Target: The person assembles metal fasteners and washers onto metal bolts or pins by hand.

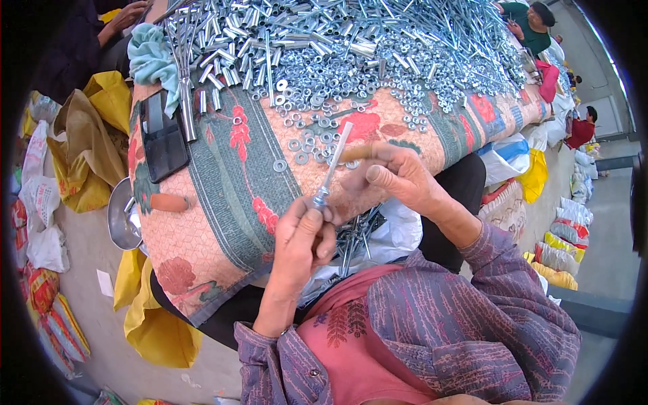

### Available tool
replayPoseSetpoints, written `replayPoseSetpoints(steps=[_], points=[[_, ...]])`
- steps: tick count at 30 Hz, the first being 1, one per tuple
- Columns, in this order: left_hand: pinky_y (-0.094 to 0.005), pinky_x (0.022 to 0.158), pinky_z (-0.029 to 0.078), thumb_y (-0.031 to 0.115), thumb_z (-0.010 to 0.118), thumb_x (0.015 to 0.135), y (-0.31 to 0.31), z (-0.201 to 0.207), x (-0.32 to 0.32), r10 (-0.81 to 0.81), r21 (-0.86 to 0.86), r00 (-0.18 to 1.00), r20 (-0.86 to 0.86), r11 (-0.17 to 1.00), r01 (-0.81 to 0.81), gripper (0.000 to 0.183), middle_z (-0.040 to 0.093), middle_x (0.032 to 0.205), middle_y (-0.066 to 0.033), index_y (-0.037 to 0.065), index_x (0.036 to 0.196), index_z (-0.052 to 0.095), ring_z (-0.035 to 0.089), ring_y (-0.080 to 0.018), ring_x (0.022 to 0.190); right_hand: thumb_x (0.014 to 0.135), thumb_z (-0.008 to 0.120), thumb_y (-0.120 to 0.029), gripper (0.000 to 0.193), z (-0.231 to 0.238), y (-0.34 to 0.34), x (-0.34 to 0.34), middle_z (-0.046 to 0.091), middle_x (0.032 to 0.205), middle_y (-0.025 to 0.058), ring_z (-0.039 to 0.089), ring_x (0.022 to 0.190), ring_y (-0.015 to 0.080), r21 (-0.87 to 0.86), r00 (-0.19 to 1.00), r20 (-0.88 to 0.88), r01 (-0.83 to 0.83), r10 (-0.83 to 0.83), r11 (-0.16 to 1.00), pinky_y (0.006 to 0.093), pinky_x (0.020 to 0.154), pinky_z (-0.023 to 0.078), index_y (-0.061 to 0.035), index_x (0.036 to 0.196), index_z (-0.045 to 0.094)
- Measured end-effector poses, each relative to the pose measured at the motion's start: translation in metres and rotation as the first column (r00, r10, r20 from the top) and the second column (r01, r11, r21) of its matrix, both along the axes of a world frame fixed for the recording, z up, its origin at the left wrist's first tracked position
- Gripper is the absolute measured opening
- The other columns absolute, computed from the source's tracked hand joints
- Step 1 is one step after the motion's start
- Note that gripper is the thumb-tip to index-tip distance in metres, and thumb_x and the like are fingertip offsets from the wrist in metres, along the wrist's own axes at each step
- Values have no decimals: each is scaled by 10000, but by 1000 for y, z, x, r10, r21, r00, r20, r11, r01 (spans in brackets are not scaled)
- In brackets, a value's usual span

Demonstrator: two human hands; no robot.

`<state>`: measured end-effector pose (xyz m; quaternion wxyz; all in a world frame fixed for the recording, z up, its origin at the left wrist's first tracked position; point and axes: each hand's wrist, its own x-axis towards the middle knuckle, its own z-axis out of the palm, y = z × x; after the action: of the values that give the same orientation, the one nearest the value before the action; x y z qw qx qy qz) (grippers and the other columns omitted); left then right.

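My left hand pinches the lower end of a long thin metal bolt, which points up and slightly right. Metal rings, seemingly a nut and washers, sit around the bolt just above my fingertips. To the right, my right hand hovers beside the shaft with its index finger stretched out in a brown finger cover. Its thumb stands apart, and its lower fingers are smeared by motion. Loose washers lie on the flowered cloth behind my hands. Below them, a white bag contains several metal bolts.
Heaped sleeves, nuts and washers cover the far cloth. At left are a black phone-like case, a teal rag, an orange tube and a metal bowl. Sacks lie around; other people sit nearby.
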<state>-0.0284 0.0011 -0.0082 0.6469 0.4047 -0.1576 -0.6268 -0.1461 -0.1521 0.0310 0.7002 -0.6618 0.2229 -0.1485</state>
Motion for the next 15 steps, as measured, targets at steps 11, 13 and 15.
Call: replayPoseSetpoints(steps=[11,13,15], points=[[-189,337,225,241,442,957,-1,4,-10,-43,-89,995,-89,995,35,230,443,559,-21,20,903,476,307,-52,385,956,429,-166,285,8,-5,-3,644,887,53,603,812,95,75,995,55,-84,80,994,237,722,484,16,1119,576],[-185,328,224,249,441,959,-2,4,-3,83,-1,990,-110,996,-84,235,457,598,-25,23,911,477,311,-47,392,946,461,-169,282,14,-17,-7,635,901,63,606,821,102,55,986,-109,-118,123,992,238,744,484,24,1121,567],[-186,327,226,247,442,959,-4,7,-5,36,-19,992,-124,999,-38,233,469,627,-33,22,906,474,319,-44,398,917,521,-152,253,10,-4,-2,637,813,66,614,743,97,-35,999,-36,2,-4,999,225,692,491,40,1069,582]])
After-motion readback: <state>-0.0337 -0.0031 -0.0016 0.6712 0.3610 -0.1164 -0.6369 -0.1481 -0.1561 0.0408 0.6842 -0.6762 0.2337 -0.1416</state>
